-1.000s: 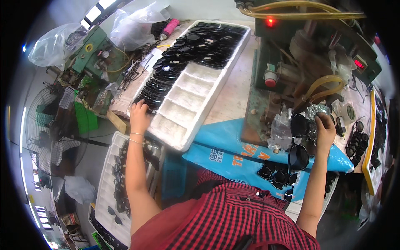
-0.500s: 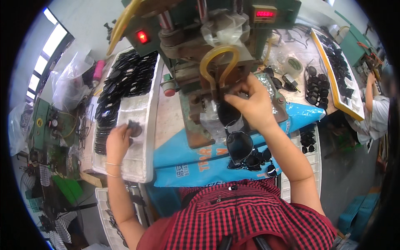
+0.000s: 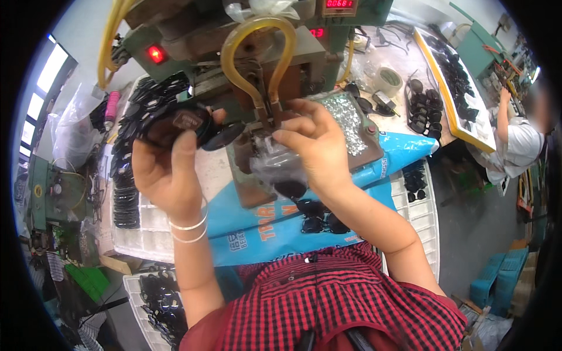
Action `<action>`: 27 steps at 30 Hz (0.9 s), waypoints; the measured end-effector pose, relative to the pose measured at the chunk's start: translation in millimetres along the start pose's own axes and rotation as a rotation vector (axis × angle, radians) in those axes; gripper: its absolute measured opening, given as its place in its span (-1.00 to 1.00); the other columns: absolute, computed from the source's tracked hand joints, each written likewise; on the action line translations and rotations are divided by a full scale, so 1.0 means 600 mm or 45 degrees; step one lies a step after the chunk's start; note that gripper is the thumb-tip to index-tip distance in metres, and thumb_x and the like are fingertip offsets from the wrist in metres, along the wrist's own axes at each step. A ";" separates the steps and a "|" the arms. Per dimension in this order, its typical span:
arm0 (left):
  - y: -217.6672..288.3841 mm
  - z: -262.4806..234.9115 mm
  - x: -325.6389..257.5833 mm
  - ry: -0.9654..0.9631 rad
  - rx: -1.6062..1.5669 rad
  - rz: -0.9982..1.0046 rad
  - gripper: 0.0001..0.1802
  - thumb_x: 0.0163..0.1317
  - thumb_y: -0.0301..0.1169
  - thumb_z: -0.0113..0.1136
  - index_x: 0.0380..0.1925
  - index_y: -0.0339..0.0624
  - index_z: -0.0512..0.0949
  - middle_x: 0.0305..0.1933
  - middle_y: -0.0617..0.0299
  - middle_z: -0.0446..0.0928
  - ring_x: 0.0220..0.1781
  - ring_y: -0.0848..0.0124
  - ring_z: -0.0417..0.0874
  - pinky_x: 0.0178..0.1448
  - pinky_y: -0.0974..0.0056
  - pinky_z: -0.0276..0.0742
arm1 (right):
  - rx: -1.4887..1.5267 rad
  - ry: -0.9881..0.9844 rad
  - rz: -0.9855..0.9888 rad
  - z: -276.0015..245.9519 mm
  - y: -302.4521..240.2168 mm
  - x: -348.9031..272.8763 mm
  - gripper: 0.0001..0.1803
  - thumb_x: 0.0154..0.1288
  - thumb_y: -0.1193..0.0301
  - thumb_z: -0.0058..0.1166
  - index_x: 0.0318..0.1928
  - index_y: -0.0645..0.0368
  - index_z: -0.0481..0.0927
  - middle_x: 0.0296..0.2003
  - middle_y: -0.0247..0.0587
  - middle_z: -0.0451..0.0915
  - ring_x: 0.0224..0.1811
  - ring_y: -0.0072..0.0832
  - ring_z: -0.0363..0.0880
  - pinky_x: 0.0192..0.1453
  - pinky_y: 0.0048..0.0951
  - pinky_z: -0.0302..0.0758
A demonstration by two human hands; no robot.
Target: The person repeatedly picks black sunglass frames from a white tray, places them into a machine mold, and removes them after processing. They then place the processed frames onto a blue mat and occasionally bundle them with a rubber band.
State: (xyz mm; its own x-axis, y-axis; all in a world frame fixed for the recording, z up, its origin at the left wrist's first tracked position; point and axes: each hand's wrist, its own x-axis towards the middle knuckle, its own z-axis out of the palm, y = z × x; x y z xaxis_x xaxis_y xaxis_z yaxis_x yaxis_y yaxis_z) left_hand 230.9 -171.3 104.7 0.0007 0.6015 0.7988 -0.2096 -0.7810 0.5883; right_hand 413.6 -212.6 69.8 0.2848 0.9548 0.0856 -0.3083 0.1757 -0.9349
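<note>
My left hand is raised left of a green bench press, closed round a pair of dark sunglasses, thumb across a lens. My right hand is at the press tooling, below a looped yellow tube. Its thumb and fingers are curled together; whatever lies between them is hidden. Under this hand, clear plastic film wraps part of the press base, and a dark lens shows beneath it. More sunglasses lie on a blue printed plastic sheet in front of me.
A white tray of stacked dark glasses stands left. Silvery chips cover a plate right of the tooling. Beyond it are a tape roll, more sunglasses and a yellow-edged tray. Another person works at far right.
My left hand has risen from the tray toward the press with sunglasses in it. My right hand stays at the tooling; the sunglasses hanging below it now sit lower. The view has shifted.
</note>
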 end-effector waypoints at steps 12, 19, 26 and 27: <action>-0.014 0.006 0.012 0.055 -0.230 -0.015 -0.64 0.34 -0.61 0.08 0.13 -0.30 0.36 -0.03 -0.09 0.56 0.03 0.09 0.65 0.09 -0.15 0.69 | 0.078 0.047 0.041 0.005 0.003 -0.009 -0.46 0.18 0.59 0.19 0.19 0.40 0.40 -0.20 -0.16 0.69 -0.10 -0.52 0.62 0.05 -0.54 0.50; 0.026 0.027 -0.063 -0.569 0.182 -0.065 -0.62 0.21 -0.65 0.11 0.06 -0.26 0.50 -0.03 -0.11 0.63 -0.14 0.06 0.74 0.00 -0.01 0.69 | -0.495 -0.308 -0.272 -0.080 -0.023 -0.054 -0.53 0.19 0.56 0.13 0.16 0.28 0.52 0.05 -0.10 0.63 0.15 -0.31 0.55 0.18 -0.33 0.47; -0.031 0.053 -0.088 -0.932 0.376 0.616 -0.60 -0.06 -0.72 0.19 -0.12 -0.47 0.61 -0.01 -0.16 0.63 -0.14 0.01 0.73 -0.09 0.11 0.70 | -1.833 0.298 -0.719 -0.250 0.093 -0.018 -0.82 0.03 0.42 0.33 -0.33 0.14 0.63 -0.30 -0.20 0.60 -0.16 -0.13 0.52 -0.11 -0.17 0.47; -0.033 0.050 -0.089 -0.956 0.376 0.642 -0.64 -0.06 -0.75 0.21 -0.16 -0.51 0.60 -0.03 -0.17 0.63 -0.12 -0.03 0.73 -0.08 0.08 0.71 | -1.792 0.271 -0.739 -0.248 0.092 -0.008 -0.83 0.02 0.43 0.33 -0.35 0.14 0.63 -0.31 -0.19 0.59 -0.17 -0.13 0.51 -0.11 -0.17 0.47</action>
State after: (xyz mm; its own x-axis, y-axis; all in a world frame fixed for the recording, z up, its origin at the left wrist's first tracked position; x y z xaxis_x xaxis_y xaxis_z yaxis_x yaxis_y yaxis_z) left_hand 264.4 -193.3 54.1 0.6274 -0.0027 0.7787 -0.1011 -0.9918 0.0781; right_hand 530.3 -243.0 -33.7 0.2165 0.7646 0.6070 0.9331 0.0209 -0.3591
